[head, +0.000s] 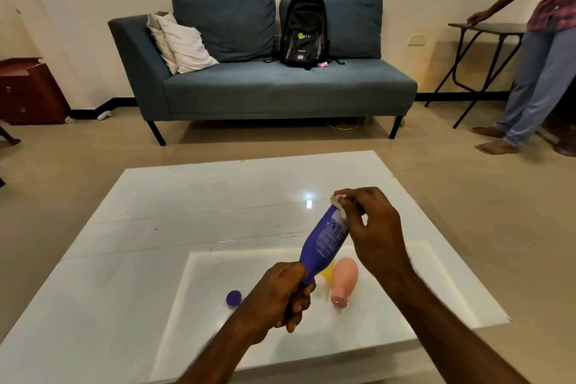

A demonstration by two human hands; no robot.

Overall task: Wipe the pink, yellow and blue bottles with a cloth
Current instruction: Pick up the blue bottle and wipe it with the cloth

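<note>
My left hand [280, 296] grips the neck end of the blue bottle [325, 241], which tilts up and away over the white table [140, 243]. My right hand [371, 227] pinches a small white cloth [338, 204] against the bottle's far end. The pink bottle [344, 280] lies on the table below, cap toward me. A bit of the yellow bottle [327, 271] shows between the blue and pink ones; most of it is hidden. A blue cap [233, 298] sits on the table left of my left hand.
A blue sofa [265, 87] with pillows and a black backpack [304, 31] stands beyond the table. Another person [536, 56] stands at the right by a folding table [486, 31]. A brown cabinet [28, 90] is at the left wall.
</note>
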